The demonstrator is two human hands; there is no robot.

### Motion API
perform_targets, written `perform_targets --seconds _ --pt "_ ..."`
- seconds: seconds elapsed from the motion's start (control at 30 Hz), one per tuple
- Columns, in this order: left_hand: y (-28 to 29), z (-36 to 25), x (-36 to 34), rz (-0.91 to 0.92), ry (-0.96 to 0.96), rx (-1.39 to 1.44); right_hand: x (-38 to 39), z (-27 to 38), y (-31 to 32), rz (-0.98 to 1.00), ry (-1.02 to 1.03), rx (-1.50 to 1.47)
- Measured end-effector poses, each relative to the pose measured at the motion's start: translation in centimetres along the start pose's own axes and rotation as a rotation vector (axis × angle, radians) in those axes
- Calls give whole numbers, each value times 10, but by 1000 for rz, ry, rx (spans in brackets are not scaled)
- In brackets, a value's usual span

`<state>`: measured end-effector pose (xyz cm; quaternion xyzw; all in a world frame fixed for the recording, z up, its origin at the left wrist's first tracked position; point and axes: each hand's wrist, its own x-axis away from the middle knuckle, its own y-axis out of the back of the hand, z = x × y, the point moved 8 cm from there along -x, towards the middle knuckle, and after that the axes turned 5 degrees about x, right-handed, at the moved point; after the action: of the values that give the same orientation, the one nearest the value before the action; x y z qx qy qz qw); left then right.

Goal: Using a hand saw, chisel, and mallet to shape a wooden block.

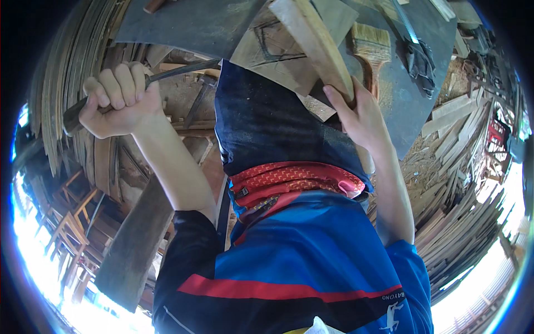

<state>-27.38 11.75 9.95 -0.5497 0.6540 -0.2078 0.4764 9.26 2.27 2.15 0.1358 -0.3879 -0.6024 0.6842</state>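
Note:
My left hand (pixel 119 94) is closed in a fist around a long tool (pixel 186 68). Its thick dark handle end sticks out past the thumb, and a thin dark shaft or blade reaches toward my lap; its exact kind is unclear. My right hand (pixel 361 117) grips the near end of a pale piece of wood (pixel 314 42), thumb on one side and the other fingers partly hidden. That piece slants up and away to the left over a flat wooden board (pixel 245 58). Beside my right hand, a wide paintbrush (pixel 371 50) rests bristles away from me.
A dark grey sheet (pixel 183 22) forms the work surface ahead. Crumpled black material (pixel 421 69) lies on its right part. Stacked wood strips (pixel 467 222) fill the right side, and long slats (pixel 61 72) stand at the left. A wide plank (pixel 136 250) leans at lower left.

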Motion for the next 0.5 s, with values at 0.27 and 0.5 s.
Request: perform_targets --seconds 0.27,0.5 --pt "-31 32 14 307 112 -137 -4 -10 -4 55 -49 -13" --pt "-49 50 18 509 123 -110 -4 -6 -5 83 -78 -44"
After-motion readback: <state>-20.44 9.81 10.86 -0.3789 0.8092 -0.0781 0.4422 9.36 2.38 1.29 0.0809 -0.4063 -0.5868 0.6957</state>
